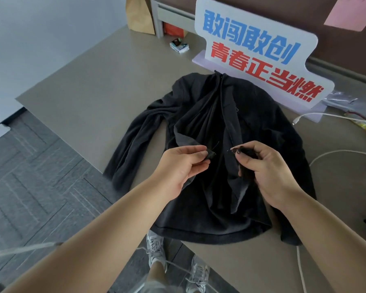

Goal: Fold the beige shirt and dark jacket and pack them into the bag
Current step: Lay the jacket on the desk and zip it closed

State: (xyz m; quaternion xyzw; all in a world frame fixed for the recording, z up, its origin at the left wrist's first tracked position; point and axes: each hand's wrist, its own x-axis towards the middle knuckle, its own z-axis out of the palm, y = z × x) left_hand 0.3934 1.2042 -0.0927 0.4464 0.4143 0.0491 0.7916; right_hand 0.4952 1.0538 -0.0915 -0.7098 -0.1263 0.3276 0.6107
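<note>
Left hand pinches 1 front edge of the dark jacket; right hand grips the other. Jacket lies spread on the table. Brown paper bag stands at the far edge, contents unseen.

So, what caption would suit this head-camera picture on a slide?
Left hand and right hand each pinch a front edge of the dark jacket spread on the table.

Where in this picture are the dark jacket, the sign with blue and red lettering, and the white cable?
dark jacket (201,115), head view, the chest panel left of the zip.
sign (256,45), head view, its lettered face.
white cable (342,151), head view, the loop right of the jacket.
</note>
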